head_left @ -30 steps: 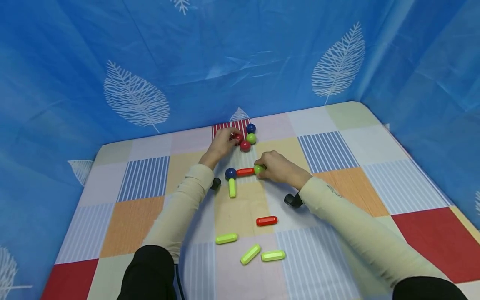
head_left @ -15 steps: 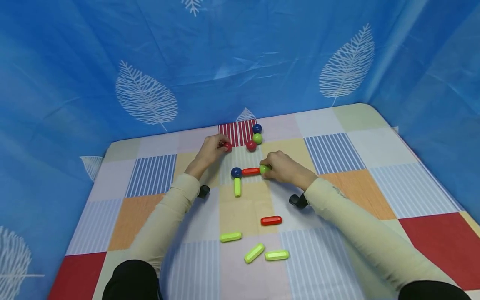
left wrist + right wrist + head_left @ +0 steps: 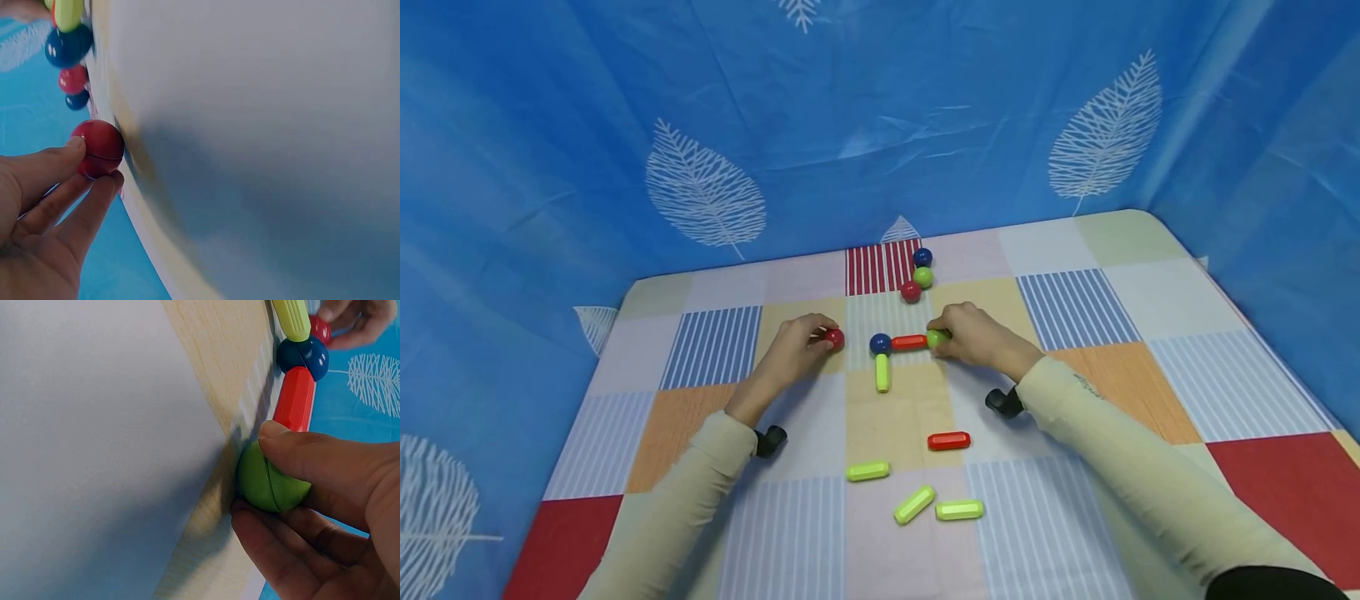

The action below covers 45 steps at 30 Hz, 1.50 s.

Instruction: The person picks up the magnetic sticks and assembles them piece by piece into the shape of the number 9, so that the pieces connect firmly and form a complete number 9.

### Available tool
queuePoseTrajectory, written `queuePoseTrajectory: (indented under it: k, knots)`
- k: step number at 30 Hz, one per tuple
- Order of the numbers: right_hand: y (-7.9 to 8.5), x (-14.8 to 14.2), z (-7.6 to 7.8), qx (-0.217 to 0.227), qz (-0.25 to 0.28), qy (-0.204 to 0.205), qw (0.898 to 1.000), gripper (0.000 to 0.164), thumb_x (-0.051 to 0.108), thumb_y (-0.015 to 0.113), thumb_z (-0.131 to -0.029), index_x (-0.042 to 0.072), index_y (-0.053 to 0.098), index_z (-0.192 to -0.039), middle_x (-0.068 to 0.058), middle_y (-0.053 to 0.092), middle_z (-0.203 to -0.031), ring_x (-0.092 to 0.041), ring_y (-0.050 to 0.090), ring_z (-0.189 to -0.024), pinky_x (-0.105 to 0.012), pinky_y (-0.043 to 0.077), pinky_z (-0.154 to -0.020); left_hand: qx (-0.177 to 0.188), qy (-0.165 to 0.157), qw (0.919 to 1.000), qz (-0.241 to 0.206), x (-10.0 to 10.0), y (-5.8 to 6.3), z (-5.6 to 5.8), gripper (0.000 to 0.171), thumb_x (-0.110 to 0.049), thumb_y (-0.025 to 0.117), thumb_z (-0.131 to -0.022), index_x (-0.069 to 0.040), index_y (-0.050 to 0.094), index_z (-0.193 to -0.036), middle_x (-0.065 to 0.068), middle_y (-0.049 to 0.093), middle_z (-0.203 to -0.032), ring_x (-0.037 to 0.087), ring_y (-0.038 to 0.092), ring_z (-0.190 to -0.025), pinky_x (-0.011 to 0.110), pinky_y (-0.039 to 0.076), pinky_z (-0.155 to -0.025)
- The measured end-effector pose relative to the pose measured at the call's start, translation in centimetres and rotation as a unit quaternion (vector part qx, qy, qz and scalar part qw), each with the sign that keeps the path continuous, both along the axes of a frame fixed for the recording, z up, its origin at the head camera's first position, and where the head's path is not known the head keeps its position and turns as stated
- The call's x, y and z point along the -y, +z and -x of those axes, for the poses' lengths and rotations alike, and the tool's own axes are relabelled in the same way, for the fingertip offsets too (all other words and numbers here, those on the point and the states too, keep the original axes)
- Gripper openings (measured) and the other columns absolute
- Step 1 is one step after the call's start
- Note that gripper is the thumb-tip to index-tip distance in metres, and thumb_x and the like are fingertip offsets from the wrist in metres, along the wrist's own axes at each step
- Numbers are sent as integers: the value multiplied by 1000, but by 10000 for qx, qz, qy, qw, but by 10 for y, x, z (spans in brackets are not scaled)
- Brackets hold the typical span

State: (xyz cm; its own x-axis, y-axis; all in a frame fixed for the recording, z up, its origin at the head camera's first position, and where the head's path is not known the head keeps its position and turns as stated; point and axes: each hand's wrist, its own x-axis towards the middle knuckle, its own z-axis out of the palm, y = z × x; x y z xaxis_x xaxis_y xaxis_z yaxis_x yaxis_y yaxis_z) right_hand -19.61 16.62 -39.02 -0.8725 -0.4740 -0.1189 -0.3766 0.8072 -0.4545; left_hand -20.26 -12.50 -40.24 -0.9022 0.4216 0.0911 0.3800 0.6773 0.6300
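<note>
My left hand (image 3: pixel 796 347) pinches a red ball (image 3: pixel 100 148) between thumb and fingertips, left of the joined pieces. In the right wrist view, the thumb and fingers of my right hand (image 3: pixel 325 506) grip a green ball (image 3: pixel 270 478). That ball meets one end of a red rod (image 3: pixel 910 342). At the rod's other end is a dark blue ball (image 3: pixel 881 343), and a yellow-green rod (image 3: pixel 882 373) runs from it toward me. The red ball in my left hand is apart from the blue one.
Beyond the hands, a blue ball (image 3: pixel 922 257), a green ball (image 3: pixel 923 277) and a red ball (image 3: pixel 911 291) sit close together. Nearer me lie a loose red rod (image 3: pixel 949 441) and several yellow-green rods (image 3: pixel 914 505) on the patchwork cloth (image 3: pixel 790 533). A blue curtain (image 3: pixel 865 125) stands behind the table.
My left hand has drawn the red ball away from the group of balls at the back, toward me and to the left. The right hand keeps its grip on the green ball.
</note>
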Motion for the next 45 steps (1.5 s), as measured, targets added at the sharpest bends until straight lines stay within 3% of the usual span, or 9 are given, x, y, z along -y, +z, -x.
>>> queuePoseTrajectory:
  k: [10,18,27,38,45]
  knots:
    - [2,1,0,58,-12,-53,10000,40,12,77,-86,-4,67,-121,-13,62,-96,-22,50,-82,-34,45,-74,-170,-552,9981,-231,1,-3,-54,23,8,69,-87,4,67,-110,16,68,-109,28,68,-99,36,57,-83]
    - [2,2,0,188,-7,-168,9997,42,12,76,-87,-4,66,-124,-14,63,-101,-23,51,-85,-34,47,-75,-151,-1133,9927,-380,-14,-6,-77,22,3,72,-86,-1,70,-107,10,71,-106,21,68,-97,30,56,-82]
    - [2,4,0,202,-14,-185,9996,42,12,76,-87,-4,65,-124,-14,64,-101,-22,50,-84,-33,46,-74,-239,-1264,9913,-296,-34,-7,-82,20,-2,72,-88,-4,71,-108,5,68,-106,15,65,-98,31,55,-84]
    - [7,10,6,151,-148,-15,9998,41,10,74,-87,-4,65,-124,-8,65,-94,-22,51,-80,-32,43,-71,-65,-1073,9936,-344,-32,-3,-82,21,-3,71,-89,-3,71,-110,5,66,-105,14,63,-95,30,55,-83]
    - [9,10,-3,198,-392,-115,9990,49,14,74,-87,-3,60,-131,-14,67,-114,-22,49,-78,-34,41,-70,-56,-1207,9924,-228,-32,-1,-81,20,-2,70,-89,0,71,-109,8,67,-107,18,63,-98,31,54,-88]
